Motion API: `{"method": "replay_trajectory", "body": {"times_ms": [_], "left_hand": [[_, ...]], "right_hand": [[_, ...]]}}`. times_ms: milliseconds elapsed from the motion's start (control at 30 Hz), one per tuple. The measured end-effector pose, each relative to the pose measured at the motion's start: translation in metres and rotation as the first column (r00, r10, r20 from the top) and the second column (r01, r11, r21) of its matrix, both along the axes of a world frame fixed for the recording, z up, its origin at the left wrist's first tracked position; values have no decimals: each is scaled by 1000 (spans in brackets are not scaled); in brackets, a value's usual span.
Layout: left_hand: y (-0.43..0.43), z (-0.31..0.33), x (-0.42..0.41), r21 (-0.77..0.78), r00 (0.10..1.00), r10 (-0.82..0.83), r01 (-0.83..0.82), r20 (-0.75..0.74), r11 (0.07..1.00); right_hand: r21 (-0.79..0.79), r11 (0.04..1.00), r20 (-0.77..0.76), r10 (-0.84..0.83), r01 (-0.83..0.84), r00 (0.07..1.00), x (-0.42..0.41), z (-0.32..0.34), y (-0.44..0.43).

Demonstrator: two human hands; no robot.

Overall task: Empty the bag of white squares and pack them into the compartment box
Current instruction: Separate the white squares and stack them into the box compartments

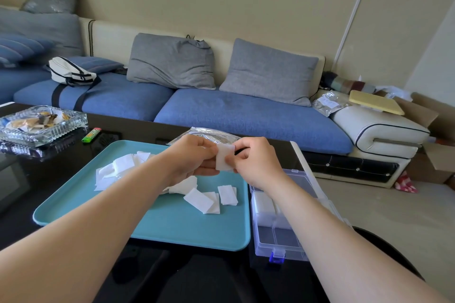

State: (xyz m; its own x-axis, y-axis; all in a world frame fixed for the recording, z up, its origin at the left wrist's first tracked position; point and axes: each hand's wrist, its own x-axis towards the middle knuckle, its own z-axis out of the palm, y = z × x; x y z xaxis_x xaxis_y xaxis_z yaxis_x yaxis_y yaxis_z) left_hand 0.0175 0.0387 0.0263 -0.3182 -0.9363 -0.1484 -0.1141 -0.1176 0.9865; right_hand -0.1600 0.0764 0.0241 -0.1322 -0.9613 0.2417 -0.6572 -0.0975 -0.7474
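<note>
A dark, glossy tabletop is seen, on which a teal tray is set at the centre. A clear compartment box with a blue latch is placed just beside the tray at 3 o'clock, and a silver foil bag is laid at the tray's 12 o'clock edge. A glass ashtray is found at 10 o'clock, with a green lighter laid near it, between ashtray and tray.

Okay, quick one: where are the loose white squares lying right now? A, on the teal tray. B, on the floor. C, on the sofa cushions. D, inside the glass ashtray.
A: the loose white squares lie scattered on the teal tray, beside the compartment box, while the left hand and right hand pinch a small stack above it.
</note>
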Motion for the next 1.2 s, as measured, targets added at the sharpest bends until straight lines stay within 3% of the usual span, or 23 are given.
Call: {"method": "replay_trajectory", "body": {"times_ms": [300,400,533,633,733,900,1033,1200], "left_hand": [[2,2,6,-32,999,-25,27,45,999],[-1,1,8,-43,995,63,-59,77,997],[-4,0,11,-113,956,232,-214,181,970],[-10,-5,16,-156,931,284,-252,229,955],[-13,-8,20,-193,923,303,-261,236,946],[-16,-9,22,-221,915,317,-265,249,939],[-22,-12,25,-260,906,312,-240,286,935],[-24,-16,27,-259,915,259,-181,310,949]], "right_hand": [[-42,999,-34,1,-2,999,6,-4,-4],[-24,1000,-51,0,-1,999,10,-4,-4],[126,991,-147,-34,52,989,21,-9,-2],[269,963,-331,87,6,940,37,-22,0],[392,916,-408,258,-87,876,50,-35,3],[374,914,-543,353,-157,762,61,-45,2],[390,898,-492,390,-203,778,62,-40,-2],[415,853,-229,434,-316,871,49,-25,-4]]}}
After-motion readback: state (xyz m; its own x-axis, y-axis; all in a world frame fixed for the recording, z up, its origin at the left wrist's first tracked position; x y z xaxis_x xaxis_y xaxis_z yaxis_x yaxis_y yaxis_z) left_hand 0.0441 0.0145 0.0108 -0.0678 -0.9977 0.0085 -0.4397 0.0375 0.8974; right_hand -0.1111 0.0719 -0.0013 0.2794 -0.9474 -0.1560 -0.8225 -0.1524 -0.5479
